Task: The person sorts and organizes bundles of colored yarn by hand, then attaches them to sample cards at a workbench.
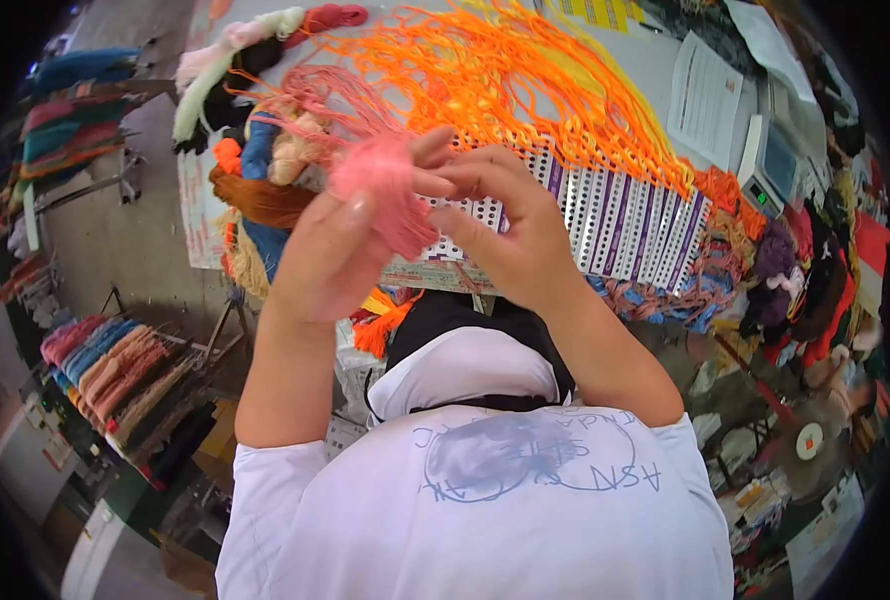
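Note:
A bundle of pink yarn (pixel 385 185) is in my left hand (pixel 330 250), whose thumb presses over it and whose fingers wrap behind. Loose strands trail from the bundle's lower end. My right hand (pixel 515 220) is at the bundle's right side, fingers bent and tips drawn close to my left fingertips. Whatever thin strand lies between those right fingertips is too small to make out. Beneath both hands, white cards with punched holes and purple stripes (pixel 615 225) lie in a row along the table edge. Orange yarn (pixel 485 80) is looped through their upper holes and spreads across the table.
Blue, brown and beige yarn hanks (pixel 255 195) lie left of my hands, with pink and white hanks (pixel 210 75) farther back. A printed sheet (pixel 705 100) and a digital scale (pixel 768 165) stand at right. Racks of coloured yarn (pixel 115 360) stand on the left floor.

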`<state>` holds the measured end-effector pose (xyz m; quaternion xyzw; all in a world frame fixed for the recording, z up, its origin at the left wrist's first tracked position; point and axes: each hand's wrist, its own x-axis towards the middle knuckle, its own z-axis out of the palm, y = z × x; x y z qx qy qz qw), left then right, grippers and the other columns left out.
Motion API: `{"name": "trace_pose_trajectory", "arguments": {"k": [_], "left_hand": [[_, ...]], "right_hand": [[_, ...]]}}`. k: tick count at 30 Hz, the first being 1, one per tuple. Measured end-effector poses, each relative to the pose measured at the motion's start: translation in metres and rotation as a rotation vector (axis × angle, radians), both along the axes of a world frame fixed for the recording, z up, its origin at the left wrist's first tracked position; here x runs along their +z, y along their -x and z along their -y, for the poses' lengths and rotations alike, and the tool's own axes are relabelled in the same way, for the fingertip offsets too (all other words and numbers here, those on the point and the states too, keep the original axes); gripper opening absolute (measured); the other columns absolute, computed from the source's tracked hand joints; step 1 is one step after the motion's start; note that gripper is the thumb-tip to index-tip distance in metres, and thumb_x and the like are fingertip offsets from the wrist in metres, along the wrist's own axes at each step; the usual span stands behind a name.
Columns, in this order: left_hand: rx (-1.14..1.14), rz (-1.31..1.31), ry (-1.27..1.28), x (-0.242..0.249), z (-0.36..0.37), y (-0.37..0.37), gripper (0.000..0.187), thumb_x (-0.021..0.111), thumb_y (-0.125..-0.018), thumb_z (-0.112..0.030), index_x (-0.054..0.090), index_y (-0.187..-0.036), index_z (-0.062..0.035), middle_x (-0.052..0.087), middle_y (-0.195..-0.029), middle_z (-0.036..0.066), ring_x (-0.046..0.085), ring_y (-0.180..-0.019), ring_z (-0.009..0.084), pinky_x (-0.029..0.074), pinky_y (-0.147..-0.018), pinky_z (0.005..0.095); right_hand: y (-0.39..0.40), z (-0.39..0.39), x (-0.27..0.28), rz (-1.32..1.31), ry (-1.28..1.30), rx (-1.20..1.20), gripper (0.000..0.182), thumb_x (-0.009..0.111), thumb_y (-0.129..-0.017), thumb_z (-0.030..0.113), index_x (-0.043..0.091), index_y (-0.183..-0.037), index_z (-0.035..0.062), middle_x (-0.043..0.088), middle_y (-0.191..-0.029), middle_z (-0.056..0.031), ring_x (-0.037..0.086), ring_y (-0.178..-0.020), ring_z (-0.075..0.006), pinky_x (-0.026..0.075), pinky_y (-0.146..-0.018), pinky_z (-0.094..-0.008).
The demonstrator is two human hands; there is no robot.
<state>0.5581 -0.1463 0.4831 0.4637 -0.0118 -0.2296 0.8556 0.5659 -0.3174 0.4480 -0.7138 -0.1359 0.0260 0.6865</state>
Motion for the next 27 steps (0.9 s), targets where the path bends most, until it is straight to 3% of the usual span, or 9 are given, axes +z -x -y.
{"name": "trace_pose_trajectory", "arguments": {"k": [3,6,12,14,17,20,23,26,27], "left_hand": [[0.027,-0.031,0.123,0.031,0.022,0.011,0.048,0.042,-0.092,-0.037,0.056,-0.111,0.0053,0.035,-0.136,0.023,0.037,-0.125,0.0275,0.030,-0.102,0.0402],[0.051,-0.027,0.201,0.047,0.030,0.021,0.044,0.044,-0.092,-0.033,0.056,-0.110,0.0052,0.038,-0.134,0.022,0.041,-0.122,0.0265,0.032,-0.101,0.0398],[0.172,-0.002,-0.009,0.061,0.051,0.036,0.032,0.059,-0.085,-0.018,0.058,-0.109,0.0031,0.057,-0.113,0.013,0.054,-0.105,0.0184,0.042,-0.090,0.0338],[0.254,0.021,-0.151,0.066,0.058,0.040,0.032,0.061,-0.082,-0.013,0.057,-0.110,0.0027,0.062,-0.100,0.009,0.059,-0.090,0.0134,0.046,-0.080,0.0283],[0.325,0.113,-0.140,0.066,0.063,0.041,0.033,0.060,-0.080,-0.011,0.057,-0.110,0.0032,0.063,-0.095,0.007,0.058,-0.080,0.0092,0.046,-0.073,0.0240],[0.106,0.164,-0.006,0.067,0.056,0.039,0.041,0.052,-0.083,-0.009,0.048,-0.120,0.0087,0.060,-0.084,0.005,0.056,-0.076,0.0116,0.045,-0.075,0.0267],[0.216,0.098,-0.113,0.074,0.067,0.042,0.043,0.052,-0.084,-0.011,0.046,-0.122,0.0082,0.060,-0.083,0.005,0.055,-0.071,0.0114,0.044,-0.070,0.0251],[0.258,0.067,-0.103,0.073,0.073,0.043,0.043,0.052,-0.084,-0.012,0.046,-0.122,0.0080,0.060,-0.089,0.008,0.058,-0.081,0.0150,0.047,-0.074,0.0271],[0.260,0.068,-0.102,0.073,0.074,0.043,0.043,0.052,-0.084,-0.012,0.046,-0.122,0.0080,0.060,-0.089,0.008,0.058,-0.081,0.0150,0.047,-0.074,0.0271]], "right_hand": [[0.011,0.007,0.031,0.042,-0.148,0.087,0.016,0.068,-0.077,0.011,0.064,-0.088,-0.0004,0.059,-0.087,-0.0082,0.057,-0.080,-0.0164,0.044,-0.072,-0.0259],[0.020,0.025,0.047,-0.131,-0.284,0.174,0.012,0.063,-0.080,0.007,0.064,-0.088,-0.0015,0.061,-0.086,-0.0067,0.056,-0.082,-0.0133,0.044,-0.074,-0.0251],[0.039,0.053,0.078,-0.227,-0.159,0.128,0.010,0.063,-0.082,0.007,0.064,-0.087,-0.0014,0.063,-0.084,-0.0070,0.056,-0.073,-0.0096,0.044,-0.066,-0.0226],[0.042,0.057,0.080,-0.300,-0.115,0.130,0.010,0.063,-0.082,0.008,0.065,-0.087,-0.0009,0.063,-0.083,-0.0058,0.056,-0.070,-0.0080,0.044,-0.063,-0.0218],[0.043,0.061,0.080,-0.194,-0.173,0.098,0.010,0.063,-0.082,0.009,0.065,-0.086,0.0001,0.061,-0.075,-0.0015,0.052,-0.062,-0.0046,0.041,-0.055,-0.0196],[0.043,0.070,0.087,-0.327,-0.244,0.172,0.011,0.062,-0.084,0.009,0.064,-0.090,0.0002,0.060,-0.072,0.0009,0.049,-0.062,-0.0031,0.038,-0.053,-0.0188],[0.043,0.076,0.091,-0.453,-0.335,0.239,0.013,0.059,-0.086,0.009,0.063,-0.095,-0.0003,0.062,-0.076,0.0005,0.048,-0.063,-0.0023,0.037,-0.053,-0.0183],[0.044,0.078,0.097,-0.460,-0.336,0.273,0.015,0.057,-0.087,0.009,0.061,-0.097,-0.0021,0.063,-0.082,-0.0027,0.053,-0.068,-0.0042,0.042,-0.059,-0.0195],[0.045,0.077,0.100,-0.464,-0.358,0.267,0.015,0.055,-0.087,0.008,0.061,-0.094,-0.0034,0.064,-0.085,-0.0072,0.057,-0.076,-0.0107,0.044,-0.070,-0.0249]]}}
